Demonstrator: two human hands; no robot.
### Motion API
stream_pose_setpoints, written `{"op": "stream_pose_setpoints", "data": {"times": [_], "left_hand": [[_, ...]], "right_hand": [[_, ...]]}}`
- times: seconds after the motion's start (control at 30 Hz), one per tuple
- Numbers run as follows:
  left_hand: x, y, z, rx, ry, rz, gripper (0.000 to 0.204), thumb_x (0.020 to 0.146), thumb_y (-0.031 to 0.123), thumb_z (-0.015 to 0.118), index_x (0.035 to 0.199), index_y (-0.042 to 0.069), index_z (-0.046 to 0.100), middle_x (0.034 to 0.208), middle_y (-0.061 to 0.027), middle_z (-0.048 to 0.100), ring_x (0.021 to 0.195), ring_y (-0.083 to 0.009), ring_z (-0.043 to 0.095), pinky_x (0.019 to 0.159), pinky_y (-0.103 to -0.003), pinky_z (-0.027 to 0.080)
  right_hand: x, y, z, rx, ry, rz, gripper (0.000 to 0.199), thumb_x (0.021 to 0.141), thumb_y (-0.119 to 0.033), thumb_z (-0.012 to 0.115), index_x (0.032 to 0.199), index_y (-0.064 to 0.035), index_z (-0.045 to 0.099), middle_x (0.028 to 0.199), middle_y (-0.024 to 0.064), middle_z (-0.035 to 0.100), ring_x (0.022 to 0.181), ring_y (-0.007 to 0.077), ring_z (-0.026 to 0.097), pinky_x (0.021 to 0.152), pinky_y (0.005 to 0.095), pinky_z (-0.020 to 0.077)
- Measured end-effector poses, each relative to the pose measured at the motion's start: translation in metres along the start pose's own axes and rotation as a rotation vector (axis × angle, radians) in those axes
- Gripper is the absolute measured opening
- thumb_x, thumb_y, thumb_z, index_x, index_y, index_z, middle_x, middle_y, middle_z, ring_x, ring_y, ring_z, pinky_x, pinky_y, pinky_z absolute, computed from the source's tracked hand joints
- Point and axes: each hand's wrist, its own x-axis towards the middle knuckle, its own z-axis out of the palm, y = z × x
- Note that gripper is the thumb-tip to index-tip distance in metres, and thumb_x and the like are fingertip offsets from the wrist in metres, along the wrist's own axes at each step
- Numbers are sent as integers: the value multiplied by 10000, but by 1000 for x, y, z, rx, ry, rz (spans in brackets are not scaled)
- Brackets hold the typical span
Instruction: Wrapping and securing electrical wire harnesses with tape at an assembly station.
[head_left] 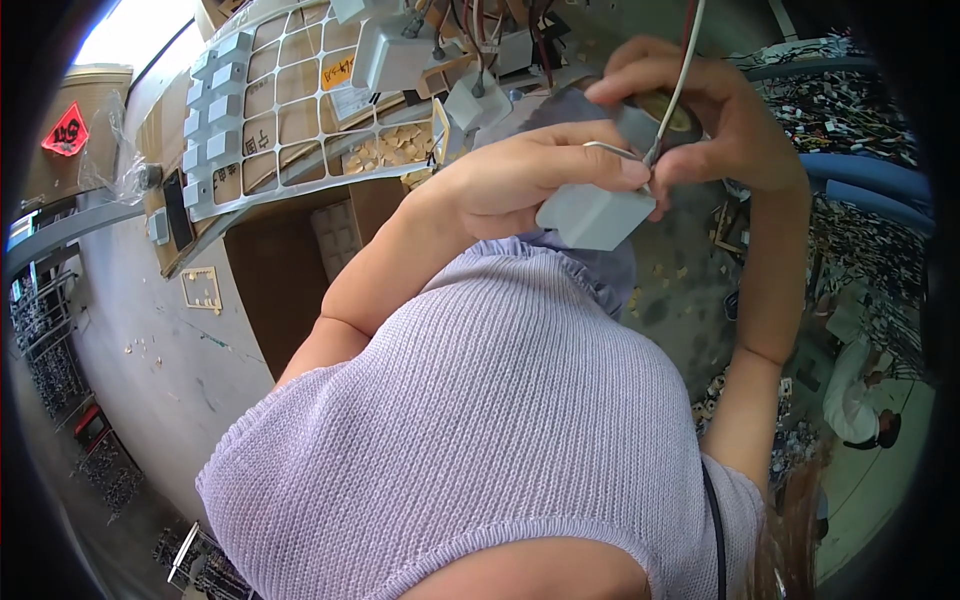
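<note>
My left hand (540, 170) is closed on a small white box-shaped housing (603, 218), with the thumb along its upper edge. A pale cable (676, 95) runs up from the housing's top, and a thin white wire bends beside the thumb. My right hand (735, 125) curls around a dark round roll (683, 118) with a tan ring, which looks like a roll of tape. Its thumb tip is close to the cable where it meets the housing. Part of the roll is hidden by the fingers.
At the left, a white wire grid (290, 100) bears light-grey blocks (210, 120) in rows. More white housings (398, 58) hang on cables ahead. Small tan pieces (390, 150) lie in a box. Bundles of cables (840, 110) fill the right side; another person (855, 400) is beyond.
</note>
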Motion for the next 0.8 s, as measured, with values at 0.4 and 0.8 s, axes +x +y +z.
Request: {"op": "stream_pose_setpoints", "data": {"times": [0.4, 0.8], "left_hand": [[19, -14, -13, 216, 319, 393, 248, 890, 253, 625, 1010, 36, 620, 894, 14, 627, 747, -29, 498, 604, -179, 356], [6, -4, -23, 351, 263, 374, 276, 921, 302, 598, 927, 27, 614, 870, 8, 612, 873, -66, 528, 794, -212, 400]], "right_hand": [[-16, -10, 54, 133, 742, 260, 479, 801, -271, 744, 1187, -38, 583, 1010, 28, 618, 873, 79, 559, 715, 212, 439], [-17, 7, 15, -9, 265, 82, 322, 724, -139, 735, 986, -25, 586, 1320, 106, 470, 1078, 159, 493, 916, 291, 393]]}}
